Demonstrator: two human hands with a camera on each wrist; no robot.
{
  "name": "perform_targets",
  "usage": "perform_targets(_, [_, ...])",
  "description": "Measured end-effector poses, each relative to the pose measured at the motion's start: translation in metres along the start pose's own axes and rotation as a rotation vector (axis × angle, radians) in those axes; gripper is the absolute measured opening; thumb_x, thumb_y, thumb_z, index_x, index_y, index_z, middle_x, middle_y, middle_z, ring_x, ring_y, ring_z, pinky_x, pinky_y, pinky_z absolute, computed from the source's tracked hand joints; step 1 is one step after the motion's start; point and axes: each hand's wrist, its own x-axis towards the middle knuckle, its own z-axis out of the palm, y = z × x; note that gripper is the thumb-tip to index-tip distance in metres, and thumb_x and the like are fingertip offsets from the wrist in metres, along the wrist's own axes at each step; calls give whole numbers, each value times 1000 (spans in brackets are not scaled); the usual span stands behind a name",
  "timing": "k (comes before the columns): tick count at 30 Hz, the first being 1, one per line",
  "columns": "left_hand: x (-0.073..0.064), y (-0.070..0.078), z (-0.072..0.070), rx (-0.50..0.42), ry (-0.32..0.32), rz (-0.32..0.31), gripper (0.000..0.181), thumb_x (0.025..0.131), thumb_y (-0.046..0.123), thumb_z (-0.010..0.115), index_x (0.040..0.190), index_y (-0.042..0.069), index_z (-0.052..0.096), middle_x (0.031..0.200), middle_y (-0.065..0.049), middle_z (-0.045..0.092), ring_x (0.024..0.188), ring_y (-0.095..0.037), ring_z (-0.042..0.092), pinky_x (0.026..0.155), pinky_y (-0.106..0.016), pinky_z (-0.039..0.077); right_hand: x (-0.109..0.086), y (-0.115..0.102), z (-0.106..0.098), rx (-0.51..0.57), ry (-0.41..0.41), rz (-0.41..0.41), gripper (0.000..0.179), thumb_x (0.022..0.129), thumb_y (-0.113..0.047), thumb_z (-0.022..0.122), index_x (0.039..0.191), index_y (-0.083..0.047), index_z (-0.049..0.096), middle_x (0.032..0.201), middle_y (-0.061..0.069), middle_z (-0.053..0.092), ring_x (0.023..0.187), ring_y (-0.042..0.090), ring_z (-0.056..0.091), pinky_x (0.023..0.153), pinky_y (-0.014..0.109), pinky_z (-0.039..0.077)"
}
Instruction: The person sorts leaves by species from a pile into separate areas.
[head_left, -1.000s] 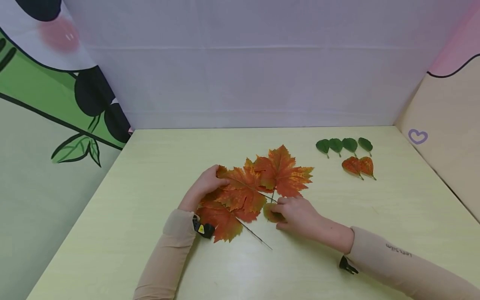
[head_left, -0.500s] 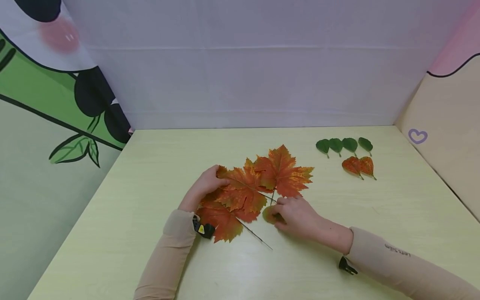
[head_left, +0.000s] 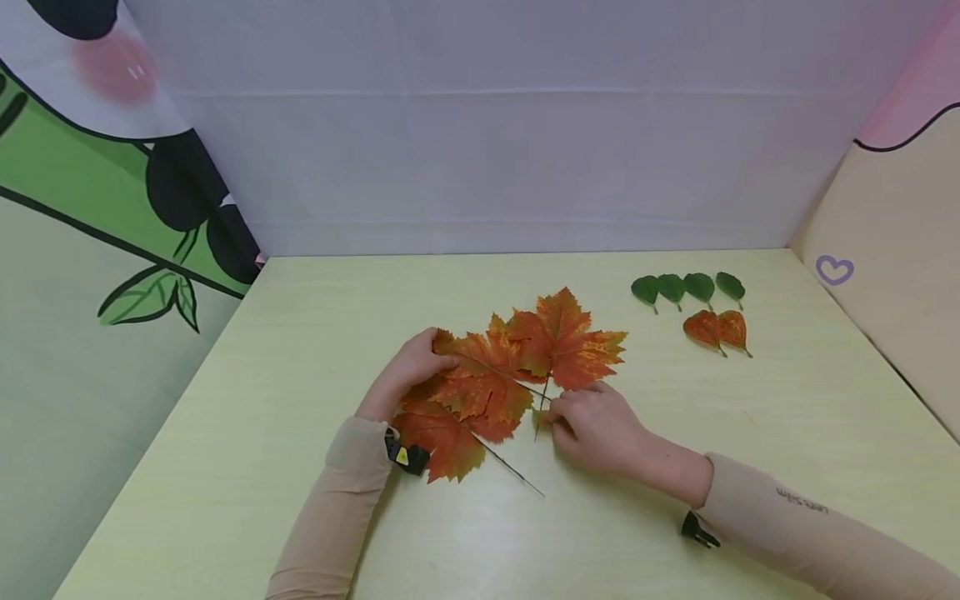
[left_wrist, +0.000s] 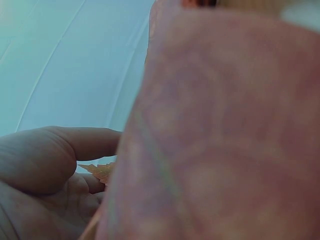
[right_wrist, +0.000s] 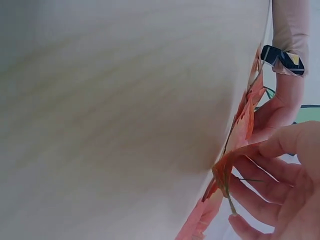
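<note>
My R hand [head_left: 603, 429] has thumb & fingers pinched together on a small leaf [head_left: 541, 417], greenish from above, just beside the crossed stems of the orange maple leaves [head_left: 487, 379]. In the R wrist view its short stalk [right_wrist: 231, 205] shows near my fingers. My L hand [head_left: 411, 367] grips the L edge of those overlapping maple leaves — thumb on top, other fingers mostly hidden. The lowest one's long stem [head_left: 508, 467] lies out toward me, approx. diagonal. Farther off on the table [head_left: 225, 467], well apart at far R: 4 green leaves [head_left: 699, 287] in a row, w/ 2 small orange leaves [head_left: 702, 328] just below — those 2 touching.
</note>
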Motion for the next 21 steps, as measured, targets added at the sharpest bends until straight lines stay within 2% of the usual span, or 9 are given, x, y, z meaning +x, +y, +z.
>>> perform_targets(5, [-1,0,-1,5,-3,-1,64,86,23,61,136,-3,32,137,-21,39,123,-35,39,100,-47,34,1,2,-9,40,30,55,8,79,-14,60,73,-19,64,66,-12,59,56,4,49,69,33,44])
perform_targets(11, [0,0,-1,0,-3,-2,64,86,23,60,137,-3,31,137,-21,39,122,-35,40,100,-46,34,1,11,-21,201,-7,191,9,83,-12,57,83,-15,65,67,-11,59,53,2,44,48,19,37])
perform_targets(16, [1,0,-1,7,-2,-8,64,86,23,61,136,-3,31,137,-21,39,122,-35,40,100,-47,34,-2,22,-30,338,-43,290,11,87,-13,56,90,-12,66,69,-8,60,56,6,46,51,22,38])
perform_targets(21, [1,0,-1,12,-3,-6,64,86,23,61,136,-3,31,137,-22,39,122,-35,40,100,-47,34,-5,35,-37,416,-32,328,12,89,-12,55,95,-9,65,69,-4,59,54,10,44,50,24,38])
